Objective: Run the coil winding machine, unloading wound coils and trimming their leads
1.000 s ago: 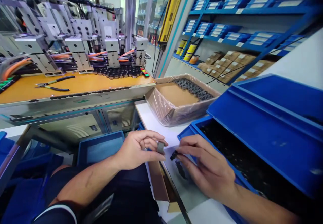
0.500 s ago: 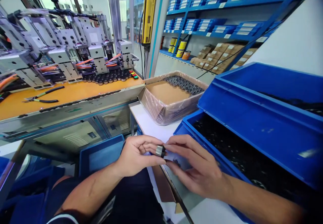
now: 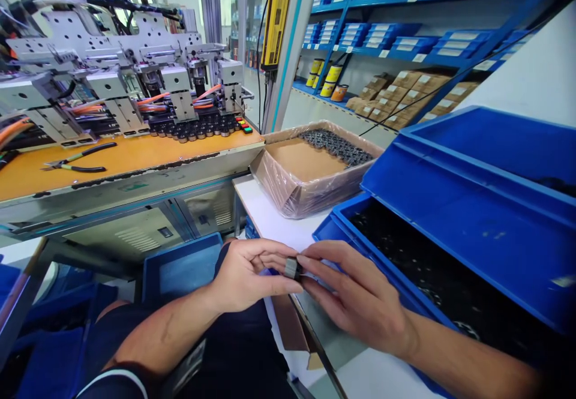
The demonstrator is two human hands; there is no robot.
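Between both hands, above the edge of the white table, is a small metal cylinder (image 3: 291,267) with a black end facing right. My left hand (image 3: 247,276) is closed on its metal side, thumb below and fingers behind. My right hand (image 3: 360,297) has its fingertips pinched at the black end, touching it. What lies under the right fingertips is mostly hidden. An open blue bin (image 3: 335,222) holding many small black parts stands just right of my right hand.
A plastic-lined cardboard box (image 3: 292,192) with rows of dark parts sits beyond my hands. Another blue bin (image 3: 450,189) is stacked at right. Pliers (image 3: 83,159) lie on the orange bench (image 3: 148,159) before the machine. A blue tray (image 3: 180,267) is lower left.
My right fingers have closed in on the black end of the cylinder; a small dark piece seen by the right fingers earlier no longer shows. The view has shifted slightly.
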